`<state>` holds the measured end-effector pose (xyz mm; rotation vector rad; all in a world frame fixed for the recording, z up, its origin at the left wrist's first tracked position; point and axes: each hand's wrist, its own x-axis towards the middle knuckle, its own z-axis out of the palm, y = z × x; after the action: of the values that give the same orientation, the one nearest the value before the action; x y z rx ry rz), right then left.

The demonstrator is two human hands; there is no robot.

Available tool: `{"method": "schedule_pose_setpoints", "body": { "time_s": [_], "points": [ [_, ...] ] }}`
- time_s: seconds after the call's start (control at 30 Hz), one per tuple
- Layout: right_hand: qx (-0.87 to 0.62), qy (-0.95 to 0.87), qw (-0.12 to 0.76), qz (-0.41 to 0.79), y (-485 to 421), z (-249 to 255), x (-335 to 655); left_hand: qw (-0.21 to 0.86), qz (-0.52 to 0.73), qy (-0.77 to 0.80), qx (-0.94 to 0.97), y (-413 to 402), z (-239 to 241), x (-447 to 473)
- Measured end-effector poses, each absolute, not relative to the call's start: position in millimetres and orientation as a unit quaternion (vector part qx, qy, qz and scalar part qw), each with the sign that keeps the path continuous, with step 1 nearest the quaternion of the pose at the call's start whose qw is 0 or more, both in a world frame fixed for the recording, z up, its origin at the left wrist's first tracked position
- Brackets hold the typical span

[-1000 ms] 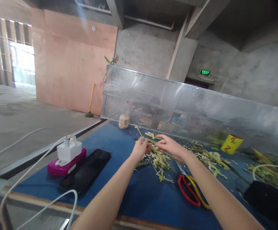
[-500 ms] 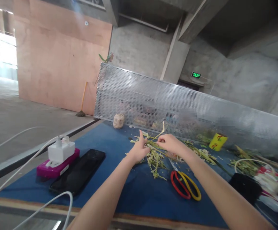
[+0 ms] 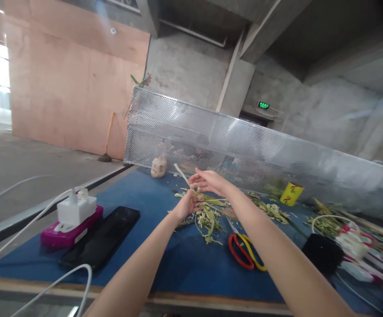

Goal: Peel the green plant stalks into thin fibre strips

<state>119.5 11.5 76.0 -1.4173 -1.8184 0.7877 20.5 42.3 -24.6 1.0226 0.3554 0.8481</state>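
Bare concrete walls and a plywood partition all round, and up front a blue-topped table (image 3: 165, 268) backed by a perforated metal screen (image 3: 250, 145). Both arms are stretched out over the far middle of the table. The left hand (image 3: 188, 205) is curled into a loose fist low over the blue surface, closed around the lower end of a pale stalk (image 3: 181, 172). The stalk slants up and away to the left, its tip clear of the table. The right hand (image 3: 208, 181) sits just above and beyond the left, fingers half spread, fingertips up against the stalk. Whether they actually pinch it, I cannot tell from here.

Right under the hands lies a heap of green trimmings (image 3: 208, 216), with more scraps trailing off to the right along the screen. A pair of scissors (image 3: 244, 252) with red and yellow handles lies near the right forearm, blades pointing into the heap. Out left, a black phone (image 3: 101, 237) lies flat beside a magenta box (image 3: 62, 235), and a white charger (image 3: 75, 210) sits on the box. A yellow can (image 3: 290, 193) stands by the screen to the right, well apart from the hands.
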Motion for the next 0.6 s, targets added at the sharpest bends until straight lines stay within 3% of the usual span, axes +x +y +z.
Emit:
{"method": "schedule_pose_setpoints", "body": {
  "time_s": [0.03,0.2,0.37,0.6],
  "points": [
    [-0.563,-0.715,0.352,0.221,14.9,75.8,117.5,0.78,0.387,0.172,0.46,41.7,-24.9,21.1],
    [-0.503,-0.784,0.361,0.033,0.5,64.2,111.9,0.759,0.432,0.207,0.441,44.4,-30.3,19.4],
    [-0.587,-0.765,0.22,0.15,-19.9,31.5,140.8,0.73,0.491,0.224,0.42,52.0,-31.0,17.0],
    [-0.654,-0.703,0.274,0.052,-4.9,-5.2,166.2,0.717,0.519,0.216,0.412,48.8,-30.0,13.0]
  ]
}}
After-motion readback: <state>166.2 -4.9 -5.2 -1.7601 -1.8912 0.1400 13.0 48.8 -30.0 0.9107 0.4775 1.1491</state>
